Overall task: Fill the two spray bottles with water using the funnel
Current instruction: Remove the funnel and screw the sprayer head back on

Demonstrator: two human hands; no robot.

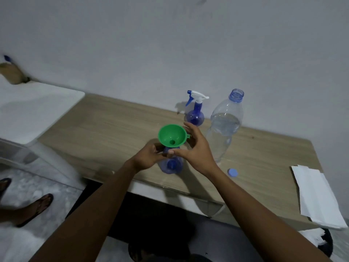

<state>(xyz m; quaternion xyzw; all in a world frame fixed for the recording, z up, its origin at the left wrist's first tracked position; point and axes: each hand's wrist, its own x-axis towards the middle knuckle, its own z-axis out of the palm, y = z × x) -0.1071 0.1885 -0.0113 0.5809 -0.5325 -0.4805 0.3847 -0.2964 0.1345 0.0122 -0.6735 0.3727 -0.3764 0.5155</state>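
Left hand (149, 157) grips spray bottle (171, 165) neck, steadying it under green funnel (171, 136). Right hand (196, 150) fingers loose beside funnel rim, probably guarding against tilt.

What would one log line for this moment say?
funnel in mouth of near spray bottle | left hand grips its neck | right hand open beside funnel | water bottle upright, uncapped
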